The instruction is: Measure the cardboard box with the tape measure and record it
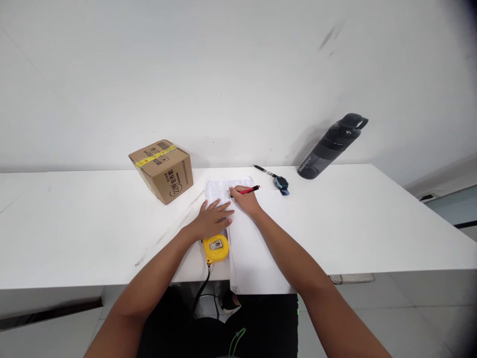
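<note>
My right hand (244, 200) grips a red and black pen (250, 190), its tip side down at the written sheet (238, 182). Handwriting covers the upper part of this paper. My left hand (215, 219) lies flat with fingers spread over the sheet's left side. Just below that palm sits a yellow tape measure (216, 248) with a black strap hanging over the table edge. A stack of blank white paper (257, 258) extends under my right forearm to the front edge. My right hand hides part of the writing.
On the left stands a taped cardboard box (164, 171). A dark watch (280, 183) with its strap lies behind the papers on the white table (357, 223). Farther right, a dark water bottle (330, 146) stands by the wall (238, 79).
</note>
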Motion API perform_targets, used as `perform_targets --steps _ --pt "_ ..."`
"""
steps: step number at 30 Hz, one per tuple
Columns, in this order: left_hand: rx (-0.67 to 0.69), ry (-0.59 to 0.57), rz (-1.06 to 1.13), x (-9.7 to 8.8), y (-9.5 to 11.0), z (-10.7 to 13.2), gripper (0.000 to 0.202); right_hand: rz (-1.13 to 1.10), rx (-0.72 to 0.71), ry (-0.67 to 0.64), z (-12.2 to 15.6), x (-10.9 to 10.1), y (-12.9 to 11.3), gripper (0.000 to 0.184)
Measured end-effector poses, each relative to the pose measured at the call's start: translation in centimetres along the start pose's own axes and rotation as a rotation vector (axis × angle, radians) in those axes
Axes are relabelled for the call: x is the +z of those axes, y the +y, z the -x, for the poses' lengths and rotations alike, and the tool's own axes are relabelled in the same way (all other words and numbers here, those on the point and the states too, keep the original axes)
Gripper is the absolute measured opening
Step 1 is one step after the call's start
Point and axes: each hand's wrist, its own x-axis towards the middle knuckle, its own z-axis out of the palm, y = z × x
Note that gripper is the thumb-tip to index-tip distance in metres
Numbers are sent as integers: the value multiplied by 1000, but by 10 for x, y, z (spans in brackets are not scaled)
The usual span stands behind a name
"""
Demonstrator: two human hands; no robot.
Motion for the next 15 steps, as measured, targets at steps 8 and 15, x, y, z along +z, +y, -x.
perform_targets --steps 8,15 --pt "0 -2 7 0 0 0 58 -8 -1 -27 0 -1 1 35" --pt "7 3 12 2 -3 -1 58 -4 17 40 1 0 -1 34"
